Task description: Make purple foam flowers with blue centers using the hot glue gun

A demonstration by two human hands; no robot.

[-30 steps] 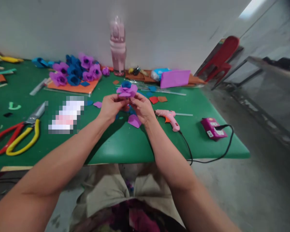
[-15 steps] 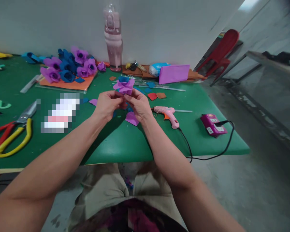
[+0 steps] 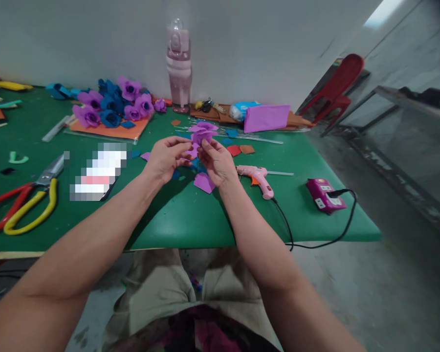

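Two hands over green table (image 3: 190, 220), working purple foam flower (image 3: 201, 133) held above tabletop. Right hand (image 3: 217, 164) pinches flower's underside, fingers closed on it; left hand (image 3: 165, 159) beside it, fingertips curled at lower petals (exact grip unclear). Loose purple petal (image 3: 204, 183) lies below. Pink glue gun (image 3: 257, 178) just right; finished flowers (image 3: 110, 105) far left, scissors (image 3: 25, 203) near edge.

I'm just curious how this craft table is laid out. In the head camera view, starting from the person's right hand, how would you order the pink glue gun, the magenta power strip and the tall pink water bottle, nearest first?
From the right hand:
1. Pink glue gun, on the green table just to its right.
2. Tall pink water bottle, standing at the back by the wall.
3. Magenta power strip, far right near the table's edge.
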